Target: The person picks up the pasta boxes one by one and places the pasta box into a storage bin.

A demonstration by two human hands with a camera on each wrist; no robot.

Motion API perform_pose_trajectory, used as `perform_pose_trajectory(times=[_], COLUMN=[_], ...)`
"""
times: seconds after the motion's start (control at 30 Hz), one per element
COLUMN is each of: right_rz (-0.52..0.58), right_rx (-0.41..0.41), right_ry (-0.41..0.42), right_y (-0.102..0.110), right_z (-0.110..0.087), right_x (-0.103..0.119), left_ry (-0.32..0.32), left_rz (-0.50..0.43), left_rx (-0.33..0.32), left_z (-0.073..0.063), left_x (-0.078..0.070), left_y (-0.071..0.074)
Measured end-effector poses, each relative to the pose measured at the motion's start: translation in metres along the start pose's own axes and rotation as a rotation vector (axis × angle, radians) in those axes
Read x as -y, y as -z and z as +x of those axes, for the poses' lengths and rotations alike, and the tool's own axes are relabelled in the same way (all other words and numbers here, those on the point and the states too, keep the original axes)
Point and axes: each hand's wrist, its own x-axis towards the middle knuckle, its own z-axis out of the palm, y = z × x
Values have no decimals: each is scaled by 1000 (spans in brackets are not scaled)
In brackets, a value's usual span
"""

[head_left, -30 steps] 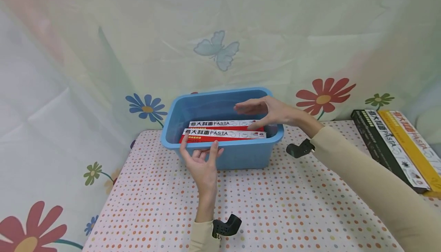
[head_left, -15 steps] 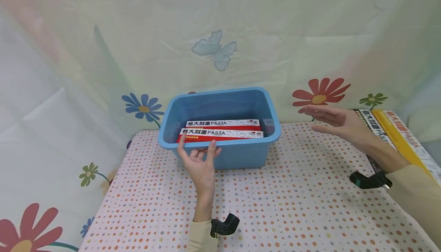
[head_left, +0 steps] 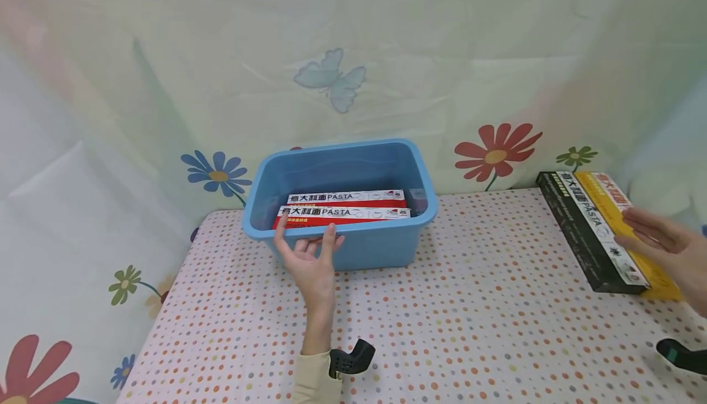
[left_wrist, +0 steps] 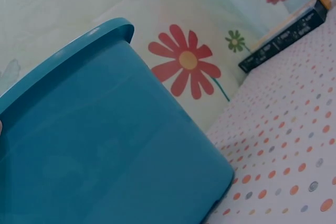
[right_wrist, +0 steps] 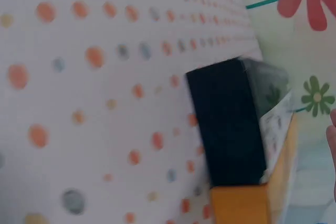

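A blue plastic bin [head_left: 375,247] stands by the back cloth, its wall [left_wrist: 110,135] filling much of the left wrist view. Two red-and-white pasta boxes, a front one [head_left: 353,212] and a rear one [head_left: 353,196], lie lengthwise inside. My left hand [head_left: 312,272] grips the bin's front rim, the index finger reaching over it against the front box. At the right, my right hand [head_left: 671,253] hovers with extended fingers over a yellow pasta box [head_left: 657,278], holding nothing. A black pasta box [head_left: 574,241] lies beside the yellow one; their ends show in the right wrist view.
A dotted cloth [head_left: 469,318] covers the table. Behind it hangs a flowered curtain [head_left: 420,72], close to the bin's back rim. Each wrist carries a black camera mount, the left one [head_left: 352,358] above the tablecloth.
My right hand has left the bin, fingers empty, and moved right to the black and yellow boxes. The left hand keeps its place on the rim. The head view has turned slightly right.
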Motion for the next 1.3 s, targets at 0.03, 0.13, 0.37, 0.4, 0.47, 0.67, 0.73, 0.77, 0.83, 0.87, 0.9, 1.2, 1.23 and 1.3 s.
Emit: perform_pose_trajectory(times=[0.03,0.13,0.37,0.4,0.47,0.67,0.73,0.77,0.83,0.87,0.9,1.2,1.23,1.3], right_rz=[13,58,13,-5,-34,-79,-74,-69,-58,-62,-64,-93,-102,-125], right_rx=[8,36,-19,-31,-43,-52,-57,-63,-73,-77,-77,-27,-23,-6], right_ry=[-5,12,31,29,16,-58,-83,-91,-101,-98,-94,-50,-60,-82], right_y=[0,-4,-22,-23,-24,-23,-24,-25,-27,-28,-29,-32,-32,-33], right_z=[0,1,-4,-6,-9,-13,-13,-13,-13,-13,-13,-14,-14,-14], right_x=[-8,-30,-45,-43,-35,-15,-12,-11,-10,-10,-10,-10,-10,-10], left_ry=[-3,-8,2,4,4,2,-1,-2,-5,-7,-9,-14,-15,-19], left_rz=[-5,-7,15,13,13,-3,-13,-16,-20,-19,-20,-10,-8,-3], left_rx=[1,4,-8,-11,-12,0,0,0,1,3,5,7,6,4], left_z=[0,1,0,-1,-1,0,0,0,0,0,0,-1,-1,0], left_x=[0,-1,0,0,0,0,0,0,0,0,0,0,0,0], left_y=[0,1,1,1,1,-1,-1,-1,-1,-1,-1,-1,-1,-1])
